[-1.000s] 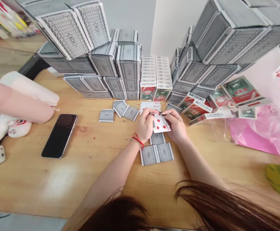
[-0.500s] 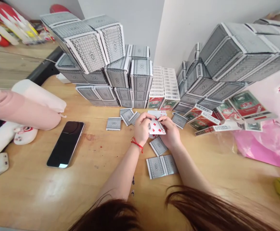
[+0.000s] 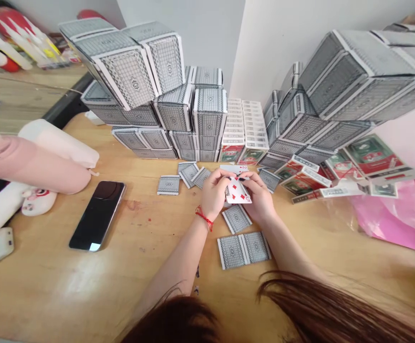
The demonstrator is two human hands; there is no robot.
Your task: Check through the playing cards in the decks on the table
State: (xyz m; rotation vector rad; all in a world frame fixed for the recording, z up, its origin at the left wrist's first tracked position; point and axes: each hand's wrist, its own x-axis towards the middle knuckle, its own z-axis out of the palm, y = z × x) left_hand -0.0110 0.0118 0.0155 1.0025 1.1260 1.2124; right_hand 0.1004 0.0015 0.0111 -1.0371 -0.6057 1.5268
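The left hand [image 3: 214,194], a red string bracelet [image 3: 203,218] at its wrist, and the right hand [image 3: 260,199] met above a honey-toned wooden counter [image 3: 50,267], both clamped on a small fan of white playing cards with red diamond pips [image 3: 238,192]. A further white card with a red corner index [image 3: 233,168] showed just beyond the fingers. Loose rectangular cards with grey patterned backs lay around the hands: three grey-backed cards [image 3: 188,174] ahead and to the left, a single grey-backed card [image 3: 270,180] just past the right hand, another grey-backed card [image 3: 236,219] directly below the wrists and a side-by-side pair of grey-backed cards [image 3: 243,250] nearer the body. Tall stacks of grey-and-white card boxes [image 3: 209,112] rose ahead of the hands against a white wall [image 3: 275,52]. Red-and-green card boxes [image 3: 373,155] and a pink plastic bag [image 3: 389,224] sat to the right of the right hand. A black smartphone [image 3: 96,215] and a pink cylindrical bottle [image 3: 29,169] lay well to the left of the left hand.
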